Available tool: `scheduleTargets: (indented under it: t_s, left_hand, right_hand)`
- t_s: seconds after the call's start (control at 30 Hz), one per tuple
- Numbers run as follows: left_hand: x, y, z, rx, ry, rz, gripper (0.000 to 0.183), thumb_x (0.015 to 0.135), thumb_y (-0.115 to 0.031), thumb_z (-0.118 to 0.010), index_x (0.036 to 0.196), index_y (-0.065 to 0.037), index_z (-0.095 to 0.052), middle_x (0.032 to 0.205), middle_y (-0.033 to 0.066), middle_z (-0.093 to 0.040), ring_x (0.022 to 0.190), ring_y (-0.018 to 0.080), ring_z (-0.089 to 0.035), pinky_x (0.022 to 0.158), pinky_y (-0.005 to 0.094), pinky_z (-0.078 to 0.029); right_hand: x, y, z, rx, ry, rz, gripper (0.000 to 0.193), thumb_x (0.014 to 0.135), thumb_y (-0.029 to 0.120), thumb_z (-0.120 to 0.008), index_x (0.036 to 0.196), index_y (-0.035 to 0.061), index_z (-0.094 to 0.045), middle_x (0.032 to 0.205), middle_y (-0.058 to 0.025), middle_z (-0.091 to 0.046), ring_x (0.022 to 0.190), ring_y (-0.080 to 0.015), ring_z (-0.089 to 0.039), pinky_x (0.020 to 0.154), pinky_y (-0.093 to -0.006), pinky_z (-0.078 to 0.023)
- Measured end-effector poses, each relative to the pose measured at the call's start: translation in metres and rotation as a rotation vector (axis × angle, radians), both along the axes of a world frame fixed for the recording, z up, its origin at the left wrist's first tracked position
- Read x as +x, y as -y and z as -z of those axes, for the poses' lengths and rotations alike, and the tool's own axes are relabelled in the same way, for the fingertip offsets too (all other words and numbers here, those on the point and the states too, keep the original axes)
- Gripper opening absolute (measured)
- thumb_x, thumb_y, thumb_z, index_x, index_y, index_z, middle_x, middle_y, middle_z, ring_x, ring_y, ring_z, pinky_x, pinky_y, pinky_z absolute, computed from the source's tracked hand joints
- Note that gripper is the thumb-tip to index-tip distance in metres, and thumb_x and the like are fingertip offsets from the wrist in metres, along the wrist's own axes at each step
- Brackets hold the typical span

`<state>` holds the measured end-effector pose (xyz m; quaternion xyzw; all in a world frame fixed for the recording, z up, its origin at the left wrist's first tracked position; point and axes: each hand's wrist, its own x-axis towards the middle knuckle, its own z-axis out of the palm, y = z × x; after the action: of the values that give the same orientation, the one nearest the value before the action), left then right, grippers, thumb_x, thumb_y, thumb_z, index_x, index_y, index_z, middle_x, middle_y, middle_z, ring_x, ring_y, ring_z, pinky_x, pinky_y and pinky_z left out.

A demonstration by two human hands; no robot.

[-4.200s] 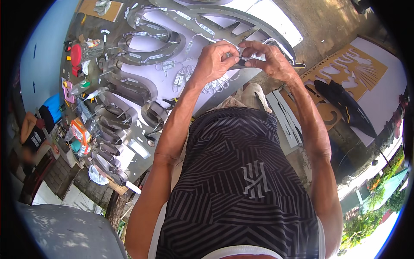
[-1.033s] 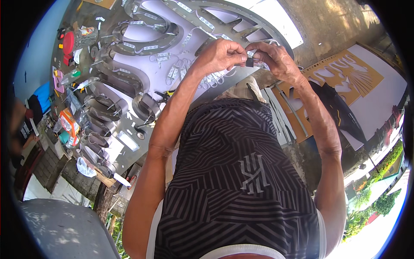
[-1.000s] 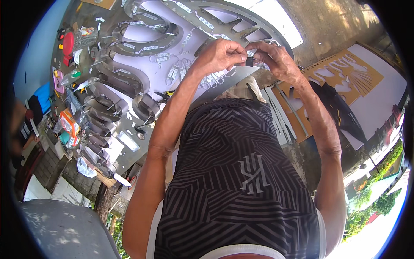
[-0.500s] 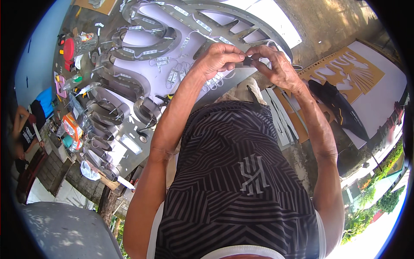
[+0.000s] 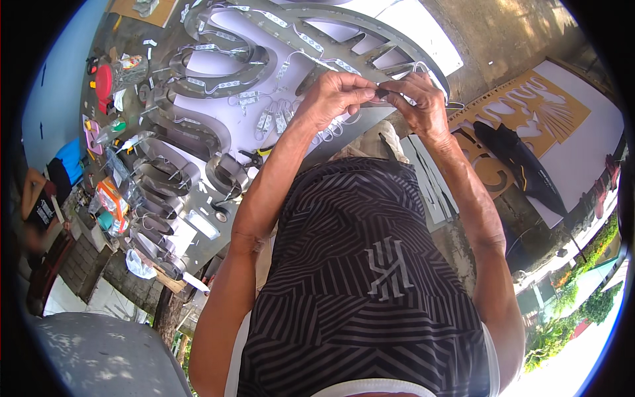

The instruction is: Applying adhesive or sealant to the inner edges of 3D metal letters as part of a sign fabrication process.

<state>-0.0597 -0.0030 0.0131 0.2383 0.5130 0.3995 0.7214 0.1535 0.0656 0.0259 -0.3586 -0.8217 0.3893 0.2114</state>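
Note:
My left hand (image 5: 337, 99) and my right hand (image 5: 421, 106) meet fingertip to fingertip above the near edge of the work table. Both are closed in a pinch. Between the fingertips is a small dark piece (image 5: 382, 94), too small and too covered to name. A thin white wire (image 5: 418, 66) loops out behind my right hand. Just beyond my hands, strings of white LED modules (image 5: 264, 122) lie bunched on the white panel. More LED modules (image 5: 309, 42) run inside the grey metal letter shapes (image 5: 228, 85).
Pliers (image 5: 254, 157) lie left of my left forearm. Glue bottles, a red container (image 5: 104, 83) and an orange pack (image 5: 112, 198) crowd the table's left side. On the right are a brown cut-out template (image 5: 549, 109) and a long black object (image 5: 519, 165). A person (image 5: 43, 198) is at far left.
My fingertips stay pinched together at nearly the same spot. My right hand has turned slightly, with its wrist moved a little inward. The left hand has shifted only slightly.

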Motion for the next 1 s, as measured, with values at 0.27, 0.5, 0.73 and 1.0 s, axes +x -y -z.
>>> scheduleTargets:
  t_s: [0.27,0.5,0.73,1.0]
  left_hand:
    - [0.008,0.007,-0.012,0.206,-0.411,0.053,0.015,0.09,-0.008,-0.075,0.101,0.002,-0.076,0.071,0.002,-0.07,0.055,0.0029,-0.054,0.046,0.0205,-0.04]
    - [0.017,0.014,-0.016,0.412,-0.611,-0.057,0.01,0.088,-0.006,-0.075,0.097,-0.002,-0.079,0.063,-0.0019,-0.066,0.053,0.0018,-0.054,0.046,0.0206,-0.038]
    - [0.016,0.015,-0.016,0.351,-0.543,-0.041,0.013,0.088,-0.007,-0.076,0.099,0.0,-0.077,0.066,-0.0006,-0.068,0.056,0.0028,-0.056,0.049,0.0204,-0.041]
    - [0.013,0.008,-0.014,0.247,-0.424,0.029,0.017,0.089,-0.01,-0.077,0.101,0.002,-0.076,0.073,0.0026,-0.07,0.06,0.0051,-0.058,0.052,0.0211,-0.044]
  right_hand:
    - [-0.004,0.001,-0.005,-0.262,-0.003,0.092,0.018,0.086,0.022,-0.08,0.098,0.0087,-0.08,0.087,-0.005,-0.075,0.082,-0.0188,-0.067,0.082,-0.0357,-0.05]
    - [-0.011,0.0,-0.023,-0.543,0.028,0.178,0.02,0.088,0.022,-0.078,0.095,0.0031,-0.077,0.083,-0.0102,-0.074,0.08,-0.0182,-0.069,0.074,-0.0357,-0.054]
    - [-0.009,-0.001,-0.017,-0.479,0.091,0.095,0.026,0.089,0.026,-0.076,0.089,0.0007,-0.07,0.078,-0.0088,-0.071,0.058,-0.013,-0.054,0.057,-0.0344,-0.045]
    - [-0.009,0.015,-0.013,-0.306,-0.016,0.21,0.024,0.09,0.023,-0.076,0.092,0.001,-0.068,0.081,-0.0095,-0.071,0.057,-0.0167,-0.062,0.055,-0.0346,-0.047]
